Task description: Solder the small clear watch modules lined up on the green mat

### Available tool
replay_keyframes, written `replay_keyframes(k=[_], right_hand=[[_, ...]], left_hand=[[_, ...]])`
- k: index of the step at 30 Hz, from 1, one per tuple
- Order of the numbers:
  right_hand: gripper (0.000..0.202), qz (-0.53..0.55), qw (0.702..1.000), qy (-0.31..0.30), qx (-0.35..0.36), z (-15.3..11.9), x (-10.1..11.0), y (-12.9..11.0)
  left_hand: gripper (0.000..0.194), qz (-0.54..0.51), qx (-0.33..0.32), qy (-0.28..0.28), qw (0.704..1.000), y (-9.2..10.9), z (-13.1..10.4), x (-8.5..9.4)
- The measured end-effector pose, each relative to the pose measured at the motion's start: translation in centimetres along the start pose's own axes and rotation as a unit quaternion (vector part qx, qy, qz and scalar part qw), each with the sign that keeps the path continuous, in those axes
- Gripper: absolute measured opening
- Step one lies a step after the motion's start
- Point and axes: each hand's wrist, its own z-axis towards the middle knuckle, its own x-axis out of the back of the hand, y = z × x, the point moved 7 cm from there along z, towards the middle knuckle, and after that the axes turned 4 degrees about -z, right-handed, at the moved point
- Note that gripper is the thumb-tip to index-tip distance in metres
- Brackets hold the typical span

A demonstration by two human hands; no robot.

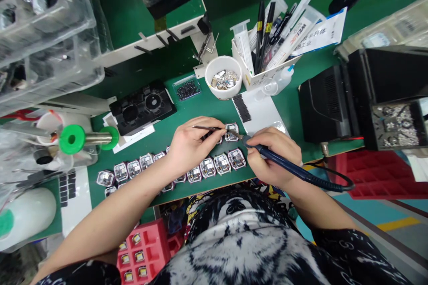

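Observation:
My left hand point(197, 144) is closed on thin metal tweezers point(202, 128), whose tips point right, at a small watch-like module point(231, 132) in the upper row. My right hand point(276, 156) grips a dark blue soldering iron point(284, 165), its tip angled left to the same module. Whether either tip touches the module is too small to tell. Just below, a lower row of similar modules point(222, 163) runs along the table's front edge. More modules point(121, 172) lie to the left, some hidden under my left forearm.
Beyond my hands stand a white bowl of small metal parts point(223, 93), a box of syringes and pens point(246, 78) and a clear tray of black bits point(187, 89). A solder spool point(72, 139) is at left, a black machine point(323, 107) at right, a red tray point(160, 242) below.

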Motion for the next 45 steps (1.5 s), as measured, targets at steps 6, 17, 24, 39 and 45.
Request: replay_keyframes(k=[6,17,24,39,45], right_hand=[[0.016,0.004,1.0,0.002,0.004,0.0,0.0,0.0],[0.018,0.019,1.0,0.013,-0.008,0.0,0.6,0.0],[0.019,0.022,1.0,0.016,-0.012,0.0,0.6,0.1],[0.017,0.03,0.999,0.009,-0.027,-0.1,0.5,0.2],[0.014,0.012,1.0,-0.008,-0.025,-0.1,0.2,0.2]], left_hand=[[0.008,-0.008,0.013,0.001,1.0,-0.2,0.0,0.1],[0.006,-0.059,0.061,0.049,0.995,-0.8,-0.3,1.2],[0.006,-0.043,0.035,0.029,0.998,-0.6,-0.1,0.6],[0.01,-0.001,-0.015,-0.029,0.999,-0.1,-0.1,0.0],[0.012,-0.005,-0.034,-0.037,0.999,-0.1,-0.2,-0.1]])
